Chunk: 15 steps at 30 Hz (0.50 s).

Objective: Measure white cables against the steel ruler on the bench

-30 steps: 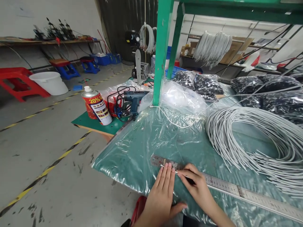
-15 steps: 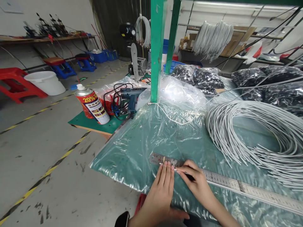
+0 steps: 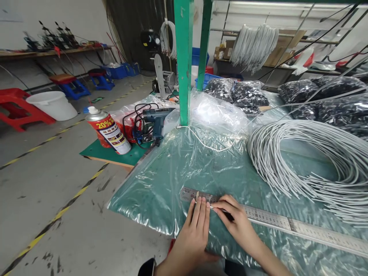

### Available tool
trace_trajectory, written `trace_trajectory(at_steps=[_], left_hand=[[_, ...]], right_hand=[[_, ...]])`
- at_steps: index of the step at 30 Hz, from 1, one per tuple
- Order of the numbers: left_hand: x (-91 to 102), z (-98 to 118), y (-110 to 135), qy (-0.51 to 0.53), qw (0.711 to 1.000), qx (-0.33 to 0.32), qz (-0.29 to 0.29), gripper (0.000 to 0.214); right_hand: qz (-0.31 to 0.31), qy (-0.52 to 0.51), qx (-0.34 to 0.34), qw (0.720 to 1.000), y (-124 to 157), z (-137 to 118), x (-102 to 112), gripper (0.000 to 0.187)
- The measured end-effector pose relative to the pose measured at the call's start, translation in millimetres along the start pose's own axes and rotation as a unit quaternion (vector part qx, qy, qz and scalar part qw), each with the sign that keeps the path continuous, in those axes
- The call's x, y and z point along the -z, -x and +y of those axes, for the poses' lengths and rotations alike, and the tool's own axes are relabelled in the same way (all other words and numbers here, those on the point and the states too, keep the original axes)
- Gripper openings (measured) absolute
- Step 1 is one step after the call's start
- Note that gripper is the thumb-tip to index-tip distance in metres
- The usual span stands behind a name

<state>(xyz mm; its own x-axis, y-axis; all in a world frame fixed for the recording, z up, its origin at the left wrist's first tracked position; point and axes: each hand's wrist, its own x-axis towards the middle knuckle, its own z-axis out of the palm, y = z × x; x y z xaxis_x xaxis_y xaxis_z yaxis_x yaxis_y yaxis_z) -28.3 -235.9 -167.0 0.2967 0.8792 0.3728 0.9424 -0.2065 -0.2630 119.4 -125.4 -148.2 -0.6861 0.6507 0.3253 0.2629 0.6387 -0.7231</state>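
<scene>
A long steel ruler (image 3: 276,222) lies across the near edge of the green table (image 3: 161,184), which is covered in clear plastic sheet. My left hand (image 3: 195,234) rests flat by the ruler's left end, fingers straight and together, pressing the end of a thin white wire (image 3: 196,200) against the ruler. My right hand (image 3: 234,224) sits just right of it, fingers pinched on a dark thin tool whose shape I cannot make out. A big coil of white wires (image 3: 313,161) lies to the right.
A green steel post (image 3: 183,61) rises from the table behind my hands. Left of it stand a red spray can (image 3: 107,130) and a blue heat gun (image 3: 155,119). Bags of black parts (image 3: 244,96) lie at the back. Red stool (image 3: 20,105) and white bucket (image 3: 53,104) on the floor.
The view has shifted slightly to the right and down. Both hands have stayed at the ruler's left end with hardly any movement.
</scene>
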Motion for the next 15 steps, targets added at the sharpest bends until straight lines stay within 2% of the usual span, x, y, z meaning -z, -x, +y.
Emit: trace_trajectory(at_steps=[2,8,15], left_hand=[[1.4,-0.2,-0.3,-0.003,1.000,0.003,-0.004,0.129],[6.1,-4.9,-4.2,0.007,0.999,-0.031,-0.014,0.116],[5.7,-4.7,-3.7,-0.003,0.999,-0.039,0.006,0.128]], right_hand=[[-0.003,-0.003,0.008,1.000,-0.5,0.1,-0.5,0.019],[0.007,-0.005,0.001,1.000,-2.1,0.3,-1.6,0.021],[0.012,-0.025,-0.016,0.999,-2.3,3.5,-3.1,0.022]])
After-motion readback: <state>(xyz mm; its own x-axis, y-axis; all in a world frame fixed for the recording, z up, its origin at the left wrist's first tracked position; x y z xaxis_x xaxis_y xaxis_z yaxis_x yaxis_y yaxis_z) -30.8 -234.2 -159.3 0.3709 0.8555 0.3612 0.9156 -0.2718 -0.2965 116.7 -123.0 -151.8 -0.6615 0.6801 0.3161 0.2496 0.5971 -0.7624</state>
